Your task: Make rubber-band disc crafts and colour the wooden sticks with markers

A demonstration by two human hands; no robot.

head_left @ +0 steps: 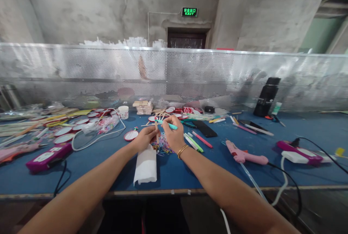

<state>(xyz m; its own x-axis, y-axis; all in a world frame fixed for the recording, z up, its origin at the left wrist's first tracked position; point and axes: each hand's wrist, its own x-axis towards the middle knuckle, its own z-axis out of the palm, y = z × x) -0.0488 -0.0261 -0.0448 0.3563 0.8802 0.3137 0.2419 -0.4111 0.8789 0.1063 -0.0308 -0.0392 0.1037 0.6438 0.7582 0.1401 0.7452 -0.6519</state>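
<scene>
My left hand (144,138) is closed around a thin wooden stick (156,129) that stands upright over the blue table (190,168). My right hand (172,132) pinches a teal pen-like stick (168,124), its fingers meeting the top of the wooden stick. A gold bracelet (182,150) sits on my right wrist. Under both hands lies a heap of coloured rubber bands (164,147). A folded white paper towel (146,166) lies below my left hand.
A pink glue gun (244,155) lies to the right, with loose coloured pens (198,140) and a black phone (204,128) nearby. Red-rimmed round discs (65,132) and a magenta power strip (49,156) cover the left. A perforated metal screen (174,78) closes the back.
</scene>
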